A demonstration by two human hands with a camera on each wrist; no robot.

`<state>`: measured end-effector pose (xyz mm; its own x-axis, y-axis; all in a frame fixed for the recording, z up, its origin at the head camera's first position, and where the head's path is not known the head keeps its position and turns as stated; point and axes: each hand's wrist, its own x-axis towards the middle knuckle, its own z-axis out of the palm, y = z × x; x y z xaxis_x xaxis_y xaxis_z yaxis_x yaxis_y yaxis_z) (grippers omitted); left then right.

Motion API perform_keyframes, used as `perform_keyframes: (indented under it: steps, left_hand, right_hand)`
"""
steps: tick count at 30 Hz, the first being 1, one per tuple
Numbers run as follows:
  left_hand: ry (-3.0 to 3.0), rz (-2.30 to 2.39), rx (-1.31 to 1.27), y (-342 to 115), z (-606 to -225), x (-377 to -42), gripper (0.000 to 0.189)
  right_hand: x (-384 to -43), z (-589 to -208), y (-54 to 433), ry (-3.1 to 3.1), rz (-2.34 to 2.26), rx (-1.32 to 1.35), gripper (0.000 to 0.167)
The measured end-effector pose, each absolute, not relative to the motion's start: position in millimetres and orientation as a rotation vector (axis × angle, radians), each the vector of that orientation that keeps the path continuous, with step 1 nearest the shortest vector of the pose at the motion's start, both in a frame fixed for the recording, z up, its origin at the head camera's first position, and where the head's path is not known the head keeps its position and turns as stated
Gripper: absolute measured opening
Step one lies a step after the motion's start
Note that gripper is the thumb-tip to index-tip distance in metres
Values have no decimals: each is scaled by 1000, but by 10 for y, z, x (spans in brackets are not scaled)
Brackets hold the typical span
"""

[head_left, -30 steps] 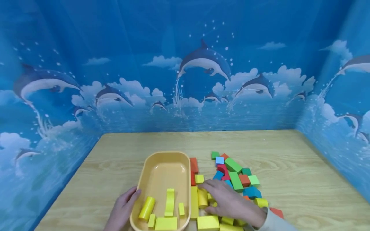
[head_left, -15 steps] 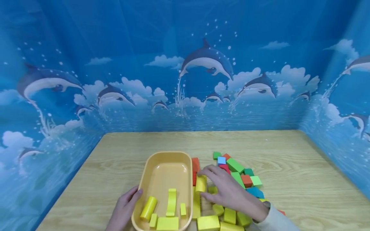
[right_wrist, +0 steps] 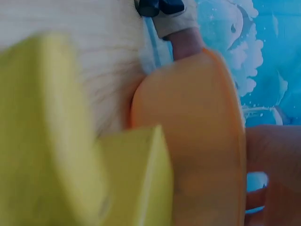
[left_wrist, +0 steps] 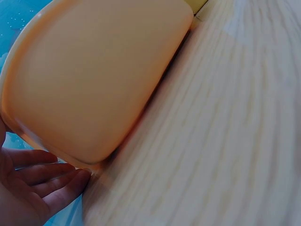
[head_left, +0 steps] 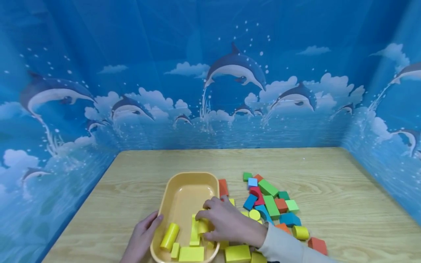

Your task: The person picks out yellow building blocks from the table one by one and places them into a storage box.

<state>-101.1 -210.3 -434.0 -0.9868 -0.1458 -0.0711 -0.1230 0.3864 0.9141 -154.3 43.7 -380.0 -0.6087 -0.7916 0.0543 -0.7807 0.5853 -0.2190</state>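
A tan plastic tray (head_left: pixel 184 199) stands on the table. My left hand (head_left: pixel 141 235) holds its left rim, thumb at the edge; in the left wrist view, fingers (left_wrist: pixel 40 174) lie against the tray's outer wall (left_wrist: pixel 94 84). My right hand (head_left: pixel 230 224) is over the tray's right side, pinching a yellow cylinder block (head_left: pixel 202 225) between fingers and thumb. Inside the tray lie another yellow cylinder (head_left: pixel 170 236), a curved yellow block (head_left: pixel 194 239), a small yellow block (head_left: pixel 175 251) and a larger yellow block (head_left: pixel 191 254). The right wrist view shows blurred yellow blocks (right_wrist: pixel 136 179) close up.
Right of the tray spreads a pile of wooden blocks, with green (head_left: pixel 271 207), blue (head_left: pixel 289 219), red (head_left: pixel 317 246) and yellow (head_left: pixel 237 253) ones. An orange-red block (head_left: pixel 223 187) lies against the tray's right side. A dolphin-print curtain (head_left: pixel 210 109) surrounds the table.
My right hand has lifted the yellow cylinder from beside the tray and carried it left over the rim into the tray. My left hand has stayed on the tray's left rim.
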Motion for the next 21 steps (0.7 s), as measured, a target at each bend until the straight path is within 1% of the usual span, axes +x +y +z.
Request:
perform_keyframes:
  steps: [6,12,16,21]
  left_hand:
    - [-2589,-1728,248,-2108,-4351,-1008,43]
    - [-2572,-1742,252,-2098,-4343,-996,44]
    - [-2581,-1731,243,-2100,-4344,-1006,45]
    - [-2575,-1744,235,-2100,-4349,-1011,44]
  right_hand:
    - [-1476,-3819,324,2654,-343,-1249,33]
    - [-1470,-3855,377,2585,-441,-1239,44]
    - [-1493,-3798,457,2515,-531,-1233,49]
    - [-1473,-3645,687,2557,-670,-1230,43]
